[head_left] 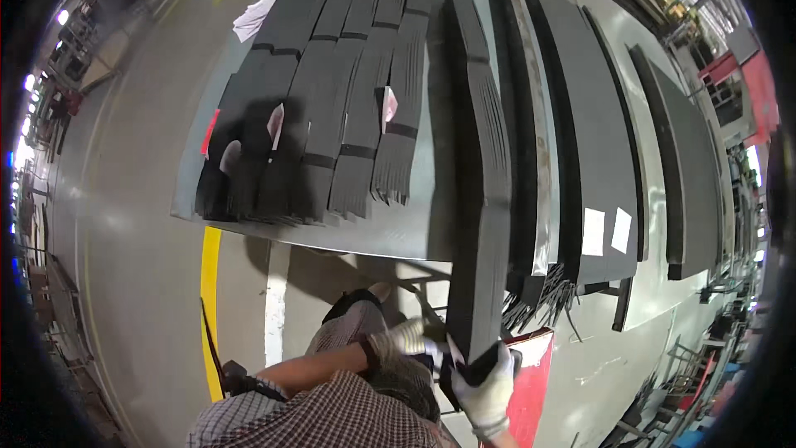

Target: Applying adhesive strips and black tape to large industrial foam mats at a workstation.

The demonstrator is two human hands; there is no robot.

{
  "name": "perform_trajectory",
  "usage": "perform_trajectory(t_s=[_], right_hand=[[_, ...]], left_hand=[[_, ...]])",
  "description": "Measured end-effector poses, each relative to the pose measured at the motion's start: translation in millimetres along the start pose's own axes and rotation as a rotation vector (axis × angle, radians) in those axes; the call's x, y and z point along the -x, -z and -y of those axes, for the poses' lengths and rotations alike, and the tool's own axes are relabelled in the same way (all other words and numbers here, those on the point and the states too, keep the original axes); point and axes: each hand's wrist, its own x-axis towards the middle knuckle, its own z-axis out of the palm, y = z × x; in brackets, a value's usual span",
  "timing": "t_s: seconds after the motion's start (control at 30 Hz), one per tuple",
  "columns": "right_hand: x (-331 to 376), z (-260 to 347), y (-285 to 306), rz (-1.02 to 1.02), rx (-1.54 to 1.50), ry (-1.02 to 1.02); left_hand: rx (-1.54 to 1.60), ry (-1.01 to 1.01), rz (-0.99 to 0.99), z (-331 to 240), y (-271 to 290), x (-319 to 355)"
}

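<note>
A long bundle of dark grey strips (485, 241) lies lengthwise, its near end reaching past the table edge towards me. My right hand (487, 394), in a pale work glove, is closed around the dark near end of this bundle, thumb on top. Just left of that end is my left hand (408, 338), also gloved. Motion smears it, and its fingertips are lost against dark material, so its grip is unclear. Rows of stacked dark grey strips (352, 108) cover the left part of the metal table (348, 239). Pinkish paper tags (390, 105) are tucked among them.
Right of the bundle lie a long metal bar (539, 199) and a wide dark stack (593, 133) bearing two white papers (594, 231). Thin dark strips (539, 303) dangle below. A red board (531, 382) stands by my right hand. Yellow tape (211, 307) marks the floor at left.
</note>
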Motion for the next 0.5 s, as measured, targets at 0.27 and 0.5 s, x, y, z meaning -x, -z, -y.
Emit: perform_trajectory(t_s=[0.27,0.5], right_hand=[[-235.4,129.1,-32.4,-0.118,-0.384,0.230],[-157.3,24.7,17.8,-0.123,-0.475,0.169]], left_hand=[[0.280,-0.236,-0.191,25.2,32.5,-37.3],[-1.148,-0.665,-0.475,-14.6,-71.8,-137.5]])
